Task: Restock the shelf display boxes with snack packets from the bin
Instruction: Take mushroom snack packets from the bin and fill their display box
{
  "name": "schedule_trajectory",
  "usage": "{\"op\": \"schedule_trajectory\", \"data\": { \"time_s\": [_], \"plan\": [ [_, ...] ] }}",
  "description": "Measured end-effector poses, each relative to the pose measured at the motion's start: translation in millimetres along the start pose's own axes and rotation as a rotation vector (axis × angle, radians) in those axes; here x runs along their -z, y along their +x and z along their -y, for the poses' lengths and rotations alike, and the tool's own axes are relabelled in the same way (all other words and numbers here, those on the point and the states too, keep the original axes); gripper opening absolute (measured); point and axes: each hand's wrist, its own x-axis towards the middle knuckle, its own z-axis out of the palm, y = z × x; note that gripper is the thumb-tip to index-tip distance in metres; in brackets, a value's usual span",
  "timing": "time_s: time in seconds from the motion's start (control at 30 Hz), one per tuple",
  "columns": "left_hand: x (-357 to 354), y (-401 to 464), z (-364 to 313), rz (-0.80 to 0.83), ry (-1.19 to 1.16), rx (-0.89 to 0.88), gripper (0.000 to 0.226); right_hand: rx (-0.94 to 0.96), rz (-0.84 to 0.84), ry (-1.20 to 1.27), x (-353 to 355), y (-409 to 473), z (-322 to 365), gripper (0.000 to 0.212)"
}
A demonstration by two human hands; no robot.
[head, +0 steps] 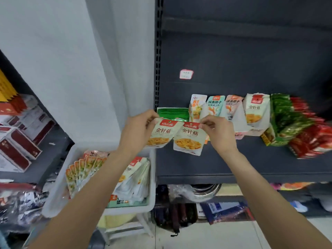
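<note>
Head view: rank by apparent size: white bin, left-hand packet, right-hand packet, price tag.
1. white bin, largest, though nearer the camera.
2. left-hand packet and right-hand packet: look alike, not ranked.
3. price tag, smallest, and farthest away.

The dark shelf board (pixel 206 164) lies bare along its near half, from the upright post (pixel 158 51) on the left across to the red packets (pixel 310 141) on the right, so a hand can pass there. Farther back, the row blocks the way: a green box (pixel 172 113) at far left, then upright pale packets (pixel 215 106), a white display box (pixel 256 114) and green packets (pixel 287 119), standing side by side with no gap showing. Above them the shelf bay is open up to the price tag (pixel 186 74). Left of the post, the white bin (pixel 57 186) is packed with packets (its top is open).
</note>
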Motion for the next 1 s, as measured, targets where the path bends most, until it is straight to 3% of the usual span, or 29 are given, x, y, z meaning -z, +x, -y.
{"op": "schedule_trajectory", "data": {
  "time_s": [0.4, 0.63, 1.0],
  "plan": [
    [-134.5, 39.0, -146.5, 0.018, -0.254, 0.022, 0.009, -0.004, -0.068, -0.053, 148.6, 31.4, -137.9, 0.007],
    [-188.6, 87.8, -176.3, 0.019, -0.363, 0.071, 0.009, 0.02, -0.114, -0.041, 174.9, 85.3, -183.6, 0.008],
    [-243.2, 161.3, -204.4, 0.079, -0.309, 0.081, 0.008, 0.046, -0.093, 0.051, 193.4, 167.8, -244.1, 0.009]
  ]
}}
